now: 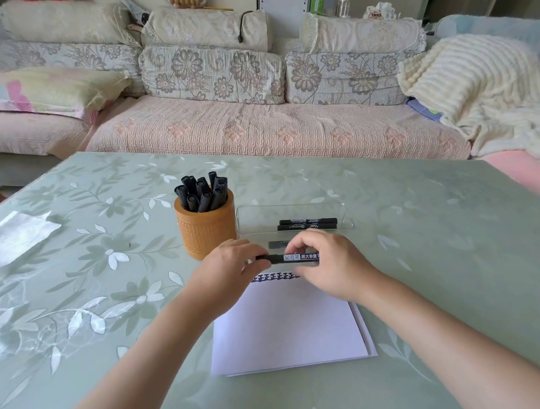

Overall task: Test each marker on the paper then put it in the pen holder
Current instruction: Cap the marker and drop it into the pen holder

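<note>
Both hands hold one black marker [289, 257] level above the far edge of the white paper [289, 326]. My left hand [227, 270] pinches its left end, where the cap is. My right hand [327, 264] grips the barrel with the white label. A row of dark test marks [274, 277] runs along the paper's top edge. The brown pen holder [205, 228] stands just left of the hands, with several black markers in it. Two more black markers [308, 224] lie in a clear plastic box [294, 217] behind the hands.
The green floral table cover [108, 277] spreads all round. A white folded tissue [14, 235] lies at the far left. A sofa with cushions [257, 126] stands beyond the table's far edge, a cream blanket [483, 96] on its right.
</note>
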